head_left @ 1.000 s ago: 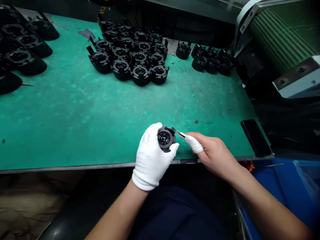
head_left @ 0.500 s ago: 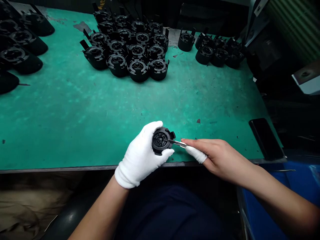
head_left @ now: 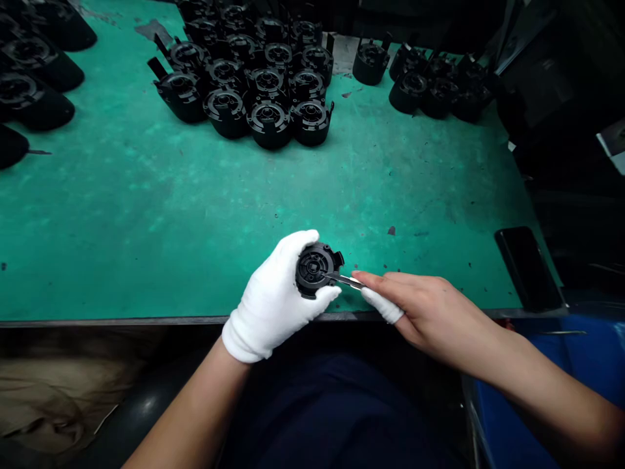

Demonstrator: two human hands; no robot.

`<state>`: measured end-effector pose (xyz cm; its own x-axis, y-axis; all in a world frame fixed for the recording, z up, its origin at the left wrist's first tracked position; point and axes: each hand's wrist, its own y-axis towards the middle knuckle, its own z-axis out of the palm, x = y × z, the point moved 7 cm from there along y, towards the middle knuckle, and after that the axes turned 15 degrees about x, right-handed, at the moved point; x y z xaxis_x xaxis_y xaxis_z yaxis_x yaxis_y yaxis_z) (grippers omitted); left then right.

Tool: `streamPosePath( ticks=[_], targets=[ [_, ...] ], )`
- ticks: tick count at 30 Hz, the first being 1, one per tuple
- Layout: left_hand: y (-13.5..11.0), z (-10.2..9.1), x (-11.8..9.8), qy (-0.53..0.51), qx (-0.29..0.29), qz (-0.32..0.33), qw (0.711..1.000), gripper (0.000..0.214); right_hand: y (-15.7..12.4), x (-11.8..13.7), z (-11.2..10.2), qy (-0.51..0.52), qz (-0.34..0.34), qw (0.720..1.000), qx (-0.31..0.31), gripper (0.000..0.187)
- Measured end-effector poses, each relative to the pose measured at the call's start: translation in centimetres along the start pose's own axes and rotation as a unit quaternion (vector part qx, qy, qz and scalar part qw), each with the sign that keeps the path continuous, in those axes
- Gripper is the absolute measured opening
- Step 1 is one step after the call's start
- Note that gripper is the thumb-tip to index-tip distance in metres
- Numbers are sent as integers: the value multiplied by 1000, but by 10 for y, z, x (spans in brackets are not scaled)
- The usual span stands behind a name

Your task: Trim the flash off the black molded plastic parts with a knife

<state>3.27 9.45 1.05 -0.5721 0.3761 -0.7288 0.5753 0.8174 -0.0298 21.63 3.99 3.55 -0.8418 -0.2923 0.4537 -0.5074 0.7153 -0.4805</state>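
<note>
My left hand [head_left: 276, 299], in a white glove, grips a round black plastic part [head_left: 315, 268] just above the near edge of the green table [head_left: 122, 215]. Its open face is turned towards me. My right hand [head_left: 430, 309] is bare, with white wrap on the thumb. It pinches a thin metal blade [head_left: 344, 280] whose tip rests on the part's face.
Several of the same black parts [head_left: 254, 85] stand grouped at the back centre, with more at the back right [head_left: 434, 88] and larger black pieces at the far left [head_left: 29, 85]. A dark phone [head_left: 528, 267] lies at the table's right edge. A blue bin [head_left: 576, 365] sits below right.
The blade tip has moved from the part's rim onto its face, and both hands have shifted slightly left. The view has tilted down.
</note>
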Motion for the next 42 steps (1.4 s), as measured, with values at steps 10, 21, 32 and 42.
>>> streamPosePath(
  ticks=[10, 21, 32, 42],
  targets=[
    [4, -1, -2, -1, 32, 18, 999, 71, 3, 2, 3, 14, -11, 999, 28, 64],
    [15, -3, -3, 15, 123, 41, 991, 69, 6, -1, 1, 16, -34, 998, 49, 59],
    [20, -4, -5, 2, 178, 42, 983, 72, 11, -4, -2, 6, -18, 999, 29, 55],
    [24, -7, -6, 10, 208, 51, 977, 75, 24, -1, -22, -12, -69, 989, 133, 43]
  ],
)
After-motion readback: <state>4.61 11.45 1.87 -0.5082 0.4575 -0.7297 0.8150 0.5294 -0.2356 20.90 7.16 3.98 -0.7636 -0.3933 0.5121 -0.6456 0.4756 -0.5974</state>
